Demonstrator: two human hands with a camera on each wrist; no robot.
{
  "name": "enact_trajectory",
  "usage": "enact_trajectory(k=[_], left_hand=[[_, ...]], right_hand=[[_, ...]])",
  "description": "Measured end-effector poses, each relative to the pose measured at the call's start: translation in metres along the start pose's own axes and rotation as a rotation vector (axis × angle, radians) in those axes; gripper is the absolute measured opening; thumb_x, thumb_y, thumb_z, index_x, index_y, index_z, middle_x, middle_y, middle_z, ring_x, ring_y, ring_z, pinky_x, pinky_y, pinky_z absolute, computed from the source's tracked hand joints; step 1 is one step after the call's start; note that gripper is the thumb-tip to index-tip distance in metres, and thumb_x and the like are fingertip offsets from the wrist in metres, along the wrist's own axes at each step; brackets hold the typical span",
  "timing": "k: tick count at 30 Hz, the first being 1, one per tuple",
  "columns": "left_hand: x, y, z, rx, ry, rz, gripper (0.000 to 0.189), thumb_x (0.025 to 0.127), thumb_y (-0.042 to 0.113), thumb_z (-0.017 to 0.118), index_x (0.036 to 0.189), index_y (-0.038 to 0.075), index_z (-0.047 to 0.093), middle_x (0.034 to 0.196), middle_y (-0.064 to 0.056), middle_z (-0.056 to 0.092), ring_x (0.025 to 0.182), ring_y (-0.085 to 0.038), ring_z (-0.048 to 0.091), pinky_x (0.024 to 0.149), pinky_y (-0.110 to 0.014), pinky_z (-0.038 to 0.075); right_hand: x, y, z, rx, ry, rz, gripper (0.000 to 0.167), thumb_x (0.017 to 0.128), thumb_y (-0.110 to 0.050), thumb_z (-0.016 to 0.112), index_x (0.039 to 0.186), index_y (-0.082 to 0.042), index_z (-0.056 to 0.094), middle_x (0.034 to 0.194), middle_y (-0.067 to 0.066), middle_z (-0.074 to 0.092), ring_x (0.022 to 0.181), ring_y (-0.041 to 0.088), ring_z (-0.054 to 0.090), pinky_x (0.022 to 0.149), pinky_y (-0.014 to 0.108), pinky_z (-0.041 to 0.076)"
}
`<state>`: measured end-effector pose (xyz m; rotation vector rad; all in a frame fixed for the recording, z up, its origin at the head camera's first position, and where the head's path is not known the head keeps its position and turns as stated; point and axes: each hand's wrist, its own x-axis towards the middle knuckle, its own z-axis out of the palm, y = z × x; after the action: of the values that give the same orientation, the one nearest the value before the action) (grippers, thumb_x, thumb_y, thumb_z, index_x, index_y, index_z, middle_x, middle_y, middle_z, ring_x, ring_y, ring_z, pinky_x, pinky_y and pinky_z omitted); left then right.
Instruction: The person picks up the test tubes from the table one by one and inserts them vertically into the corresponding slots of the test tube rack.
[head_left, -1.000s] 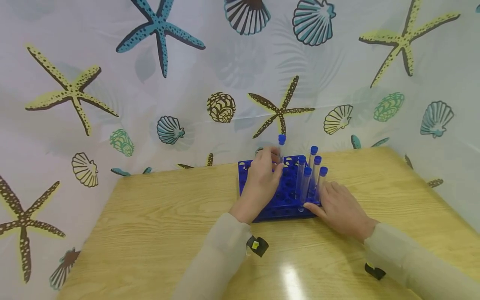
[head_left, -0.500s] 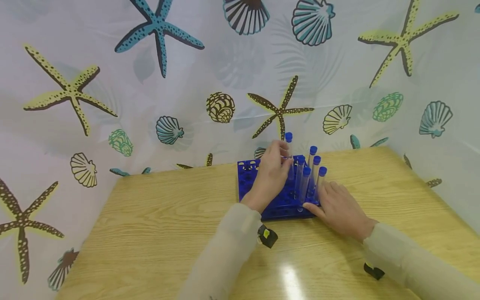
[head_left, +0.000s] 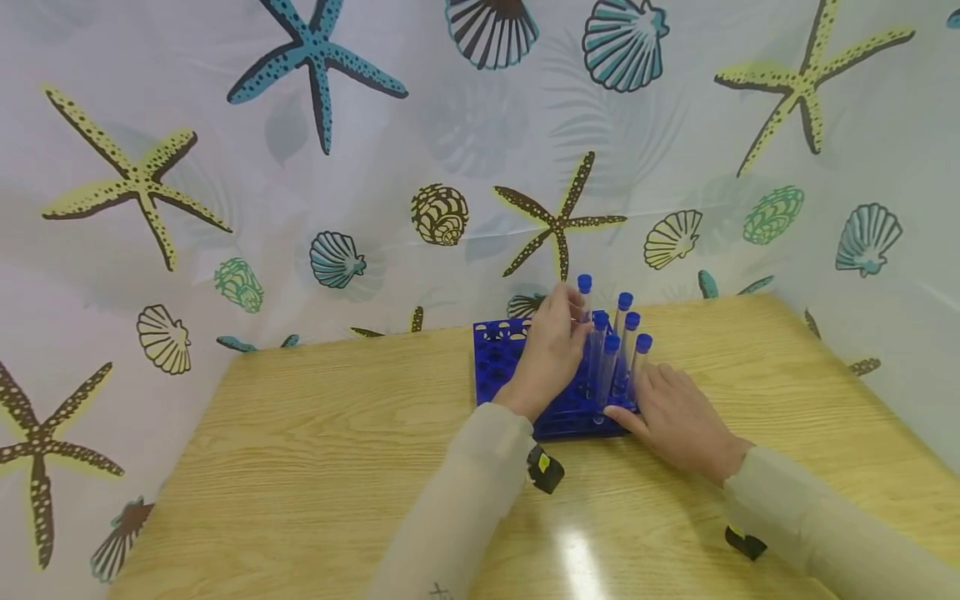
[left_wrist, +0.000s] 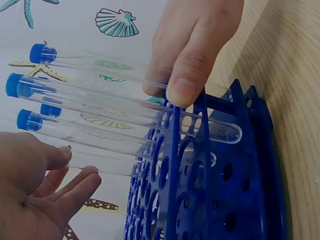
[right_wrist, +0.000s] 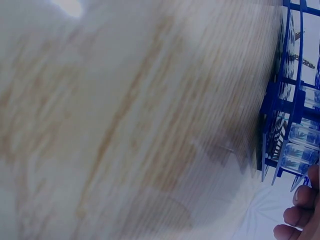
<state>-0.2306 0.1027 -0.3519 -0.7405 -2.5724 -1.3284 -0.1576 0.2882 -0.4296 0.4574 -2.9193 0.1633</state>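
A blue test tube rack (head_left: 498,354) stands on the table. Several clear test tubes with blue caps, one of them the front tube (head_left: 609,367), stand upright in its right part. My left hand (head_left: 551,346) pinches another capped test tube (head_left: 586,302) over the rack's back row, beside the standing ones. In the left wrist view the left thumb (left_wrist: 55,156) and fingers lie on either side of a tube; its lower end is partly hidden by other tubes. My right hand (head_left: 678,417) grips the rack's right end, its thumb (left_wrist: 182,90) on the upper plate.
A wood-grain table (head_left: 322,450) carries the rack. Behind it hangs a white cloth (head_left: 390,133) printed with starfish and shells. The tall tubes stand close between my two hands. Rows of holes fill the rack's left part.
My left hand has moved right along the back of the rack with the test tube, which then came down slightly. The right hand stays at the rack's right end.
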Motion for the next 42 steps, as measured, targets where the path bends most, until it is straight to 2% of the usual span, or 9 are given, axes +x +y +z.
enact_trajectory(k=[7, 16, 22, 32, 42], left_hand=[[0.0, -0.005, 0.007, 0.044, -0.017, -0.028, 0.023, 0.1, 0.011, 0.057, 0.12, 0.012, 0.047, 0.111, -0.004, 0.058, 0.098, -0.014, 0.059, 0.08, -0.022, 0.053], [-0.003, -0.008, 0.017, 0.108, -0.041, -0.04, 0.02, 0.101, 0.011, 0.056, 0.119, 0.012, 0.047, 0.109, -0.003, 0.056, 0.093, -0.014, 0.058, 0.075, -0.022, 0.052], [-0.004, -0.013, 0.022, 0.119, -0.064, -0.054, 0.019, 0.102, 0.013, 0.053, 0.12, 0.011, 0.047, 0.111, -0.003, 0.055, 0.099, -0.015, 0.06, 0.078, -0.023, 0.053], [-0.005, -0.019, 0.023, 0.118, -0.043, -0.043, 0.017, 0.102, 0.011, 0.052, 0.118, 0.012, 0.046, 0.111, -0.005, 0.055, 0.099, -0.015, 0.059, 0.078, -0.022, 0.052], [-0.01, -0.021, 0.021, 0.16, -0.067, -0.126, 0.022, 0.102, 0.016, 0.055, 0.123, 0.01, 0.05, 0.114, -0.006, 0.057, 0.098, -0.016, 0.061, 0.082, -0.025, 0.055]], right_hand=[[0.0, 0.0, 0.0, -0.002, 0.004, -0.006, 0.084, 0.101, -0.057, 0.043, 0.152, 0.007, 0.023, 0.14, 0.026, 0.052, 0.123, 0.04, 0.053, 0.1, 0.057, 0.043], [0.0, -0.001, -0.002, 0.006, -0.01, 0.006, 0.084, 0.102, -0.056, 0.041, 0.151, 0.009, 0.024, 0.146, 0.029, 0.046, 0.131, 0.043, 0.047, 0.106, 0.059, 0.038], [0.001, -0.002, -0.001, -0.002, -0.003, 0.005, 0.083, 0.101, -0.056, 0.042, 0.15, 0.009, 0.027, 0.141, 0.028, 0.05, 0.128, 0.042, 0.05, 0.104, 0.059, 0.04], [0.004, -0.005, -0.002, 0.009, -0.008, -0.002, 0.084, 0.101, -0.056, 0.042, 0.15, 0.01, 0.026, 0.144, 0.03, 0.047, 0.13, 0.044, 0.048, 0.106, 0.059, 0.039], [0.008, -0.003, -0.002, 0.011, -0.013, -0.021, 0.084, 0.101, -0.057, 0.042, 0.149, 0.01, 0.029, 0.143, 0.03, 0.048, 0.131, 0.045, 0.048, 0.109, 0.06, 0.036]])
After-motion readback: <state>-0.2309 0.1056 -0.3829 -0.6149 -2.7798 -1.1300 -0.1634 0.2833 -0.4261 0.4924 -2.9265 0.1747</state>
